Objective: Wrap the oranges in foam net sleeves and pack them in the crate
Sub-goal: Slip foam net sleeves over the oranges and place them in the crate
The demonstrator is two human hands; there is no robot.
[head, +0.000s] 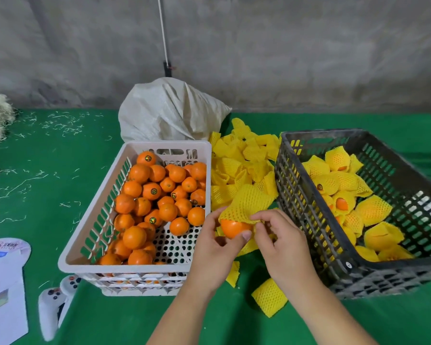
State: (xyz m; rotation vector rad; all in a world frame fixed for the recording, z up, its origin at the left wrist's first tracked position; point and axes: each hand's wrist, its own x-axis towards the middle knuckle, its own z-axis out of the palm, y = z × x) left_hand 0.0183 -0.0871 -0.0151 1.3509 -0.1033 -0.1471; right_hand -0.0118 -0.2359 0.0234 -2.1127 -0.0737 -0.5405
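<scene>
Two crates flank our hands: white crate (197,150) of bare oranges (157,195) at centre-left, black crate (294,195) of wrapped oranges (373,210) right. Between them, our left hand (217,247) grips an orange (234,229) — right hand (281,242) fingers pinch its yellow sleeve (246,202) — over open green cloth (60,158).

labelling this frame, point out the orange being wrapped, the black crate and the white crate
orange being wrapped (232,229): head view, bare lower skin
black crate (309,215): head view, left side wall
white crate (105,202): head view, left side wall

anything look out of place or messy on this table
Yes, small things. Two yellow foam sleeves lie loose on the green table near the person's arms, away from the main sleeve pile. Pale straw-like shreds are scattered over the far left. Both crates sit upright, with no oranges spilled.
</scene>
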